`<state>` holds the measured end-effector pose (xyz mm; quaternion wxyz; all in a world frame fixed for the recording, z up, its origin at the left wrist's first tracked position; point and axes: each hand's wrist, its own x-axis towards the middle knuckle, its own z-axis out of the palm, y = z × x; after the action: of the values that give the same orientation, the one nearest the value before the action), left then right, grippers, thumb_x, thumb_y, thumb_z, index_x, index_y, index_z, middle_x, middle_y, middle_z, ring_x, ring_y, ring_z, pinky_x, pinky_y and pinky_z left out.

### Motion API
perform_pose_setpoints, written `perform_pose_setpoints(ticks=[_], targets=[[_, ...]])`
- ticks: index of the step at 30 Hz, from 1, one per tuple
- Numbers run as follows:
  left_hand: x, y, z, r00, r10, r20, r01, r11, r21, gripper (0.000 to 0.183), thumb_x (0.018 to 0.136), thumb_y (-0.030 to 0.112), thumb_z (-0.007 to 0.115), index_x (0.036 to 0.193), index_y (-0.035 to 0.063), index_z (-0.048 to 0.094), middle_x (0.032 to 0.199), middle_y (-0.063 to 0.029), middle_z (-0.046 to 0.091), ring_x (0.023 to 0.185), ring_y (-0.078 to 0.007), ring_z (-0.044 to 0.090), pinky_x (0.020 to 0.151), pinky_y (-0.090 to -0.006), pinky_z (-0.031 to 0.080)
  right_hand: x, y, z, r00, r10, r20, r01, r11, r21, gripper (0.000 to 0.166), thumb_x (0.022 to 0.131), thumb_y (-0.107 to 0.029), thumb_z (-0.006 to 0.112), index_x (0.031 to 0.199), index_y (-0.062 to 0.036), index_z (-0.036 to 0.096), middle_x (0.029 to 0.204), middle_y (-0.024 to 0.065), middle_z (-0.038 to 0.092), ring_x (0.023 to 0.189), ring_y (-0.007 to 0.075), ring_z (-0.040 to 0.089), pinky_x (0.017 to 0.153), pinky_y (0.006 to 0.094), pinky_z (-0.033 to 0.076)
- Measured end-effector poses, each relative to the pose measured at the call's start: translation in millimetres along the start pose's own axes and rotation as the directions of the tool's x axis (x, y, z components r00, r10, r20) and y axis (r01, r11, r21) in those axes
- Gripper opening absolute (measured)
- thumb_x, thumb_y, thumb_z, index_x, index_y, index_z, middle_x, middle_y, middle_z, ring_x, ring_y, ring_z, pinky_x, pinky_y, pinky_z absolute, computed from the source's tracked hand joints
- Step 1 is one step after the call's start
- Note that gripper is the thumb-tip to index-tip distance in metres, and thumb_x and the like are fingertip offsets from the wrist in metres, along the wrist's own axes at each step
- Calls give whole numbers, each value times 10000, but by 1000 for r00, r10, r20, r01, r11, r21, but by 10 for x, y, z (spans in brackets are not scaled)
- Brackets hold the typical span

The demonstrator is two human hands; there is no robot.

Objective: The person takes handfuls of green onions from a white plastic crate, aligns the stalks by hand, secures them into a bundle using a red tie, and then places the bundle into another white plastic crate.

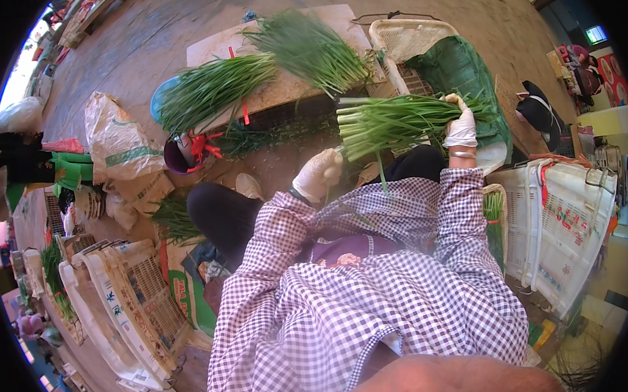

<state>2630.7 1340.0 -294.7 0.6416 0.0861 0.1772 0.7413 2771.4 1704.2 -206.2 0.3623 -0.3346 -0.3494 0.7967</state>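
My right hand (pixel 460 122), in a whitish glove, grips a bunch of green Chinese chives (pixel 395 120) near its leafy end. The pale cut stems point left, towards my other hand. Just below those stem ends is my left hand (pixel 318 176), also gloved, with its fingers curled in. A thin green strand shows below it, but I cannot tell whether the fingers hold it. Beyond my hands is a low board table (pixel 208 49). On it lie a pile of chives (pixel 307 49) and another pile (pixel 220 89) hanging over the left edge.
A white plastic crate (pixel 412 33) with green woven sacking (pixel 453 64) stands right of the table. Stacked white crates (pixel 557 227) are at my right, more crates (pixel 124 304) at my left. A white woven sack (pixel 119 139) and a purple bucket (pixel 178 157) stand at front left.
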Motion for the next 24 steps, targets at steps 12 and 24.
perform_pose_setpoints(ticks=[12, 24], targets=[[-287, 143, -180, 928, 22, -373, 176, 855, 487, 295, 939, 298, 586, 843, 24, 638, 645, 55, 530, 496, -31, 318, 459, -200, 239, -196, -115, 325, 998, -37, 42, 36, 999, 25, 166, 881, -117, 524, 783, -21, 619, 839, 121, 645, 838, 245, 622, 825, 383, 528], [-543, 268, -664, 621, 250, -743, 783, -151, 603, 438, 857, 464, 540, 1010, 88, 703, 957, -179, 684, 895, -339, 659, 790, -423, 504, -209, -100, 415, 997, -80, 12, 76, 976, 205, 148, 923, -129, 537, 845, -15, 590, 813, 124, 650, 789, 268, 623, 874, 400, 523]])
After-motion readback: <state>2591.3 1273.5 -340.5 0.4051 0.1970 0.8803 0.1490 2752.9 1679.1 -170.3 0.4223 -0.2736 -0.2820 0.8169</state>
